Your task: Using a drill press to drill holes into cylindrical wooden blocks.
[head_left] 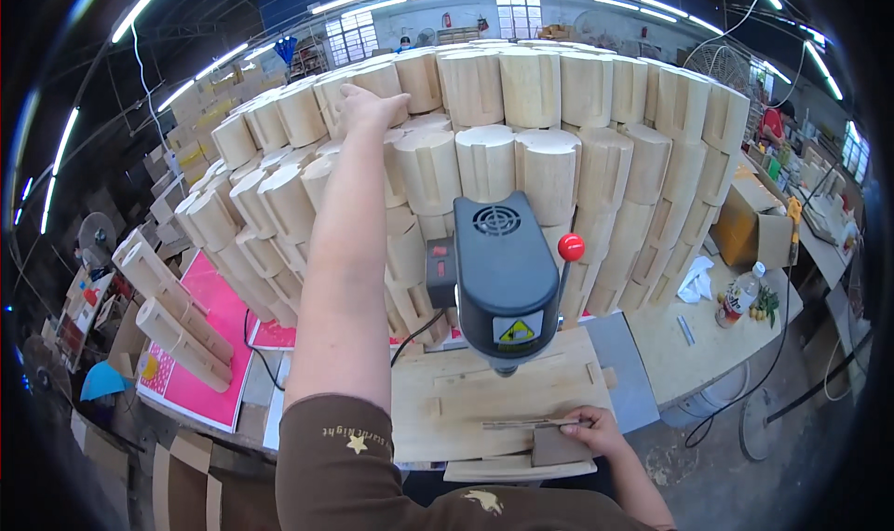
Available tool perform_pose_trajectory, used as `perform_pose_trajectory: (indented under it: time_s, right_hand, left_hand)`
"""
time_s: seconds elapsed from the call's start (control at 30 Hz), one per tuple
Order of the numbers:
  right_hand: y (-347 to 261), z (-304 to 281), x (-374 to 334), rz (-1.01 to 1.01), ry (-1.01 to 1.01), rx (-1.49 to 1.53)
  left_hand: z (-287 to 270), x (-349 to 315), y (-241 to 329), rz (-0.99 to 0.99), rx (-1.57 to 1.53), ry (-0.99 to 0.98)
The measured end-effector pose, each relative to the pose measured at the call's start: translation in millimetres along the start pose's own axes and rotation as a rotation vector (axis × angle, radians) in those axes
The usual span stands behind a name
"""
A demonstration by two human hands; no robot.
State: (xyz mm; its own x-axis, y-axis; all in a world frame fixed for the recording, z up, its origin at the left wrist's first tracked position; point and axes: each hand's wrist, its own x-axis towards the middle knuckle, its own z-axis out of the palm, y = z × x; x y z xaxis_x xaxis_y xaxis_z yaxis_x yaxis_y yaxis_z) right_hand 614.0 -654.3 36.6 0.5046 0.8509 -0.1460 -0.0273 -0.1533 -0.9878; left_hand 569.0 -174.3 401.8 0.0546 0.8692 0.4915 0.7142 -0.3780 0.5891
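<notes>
cylinders (pixel 531 89): pale wood with grooves down their sides, stacked upright in several tiers as a wide wall behind the machine head
left hand (pixel 370 109): stretched far forward to the top tier, left of the middle, one digit pointing right; the palm side is hidden, so i cannot tell whether it grips a cylinder or only rests against one
right hand (pixel 596 431): low and close to the body, thumb and fingers pinched together on the right end of a thin strip
thin strip (pixel 521 425): lying roughly crosswise, above the wooden board
brown flat piece (pixel 562 447): squarish, just below the pinching fingers; whether it is joined to the strip i cannot tell
machine head (pixel 507 270): dark grey, round vent on top, over the wooden board (pixel 484 382)
lever (pixel 571 248): red ball knob, at the machine head's right
pink sheet (pixel 209 298): at the left, more cylinders leaning in view over it
side table (pixel 670 345): at the right, bearing a bottle (pixel 738 298) and crumpled white tissue (pixel 697 281)
</notes>
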Motion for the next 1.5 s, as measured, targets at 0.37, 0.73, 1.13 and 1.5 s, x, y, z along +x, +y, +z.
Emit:
perform_pose_trajectory:
  time_s: [0.37,0.73,1.13,1.5]
  right_hand:
    - [3.6,-3.6,3.3,-0.052,-0.008,-0.035]
    - [3.4,-5.5,2.0,-0.017,-0.068,0.036]
    - [-54.4,4.7,-18.3,-0.296,-0.125,-0.238]
    - [-32.2,-7.7,32.1,-0.231,-0.069,-0.197]
  left_hand:
    - [22.3,7.6,9.1,-0.004,-0.151,0.080]
    - [-117.2,-45.0,-26.5,0.711,-1.342,0.577]
    - [-159.7,-281.1,-160.5,0.846,-0.193,-0.219]
    - [-81.6,-376.7,-207.0,0.563,0.260,-0.873]
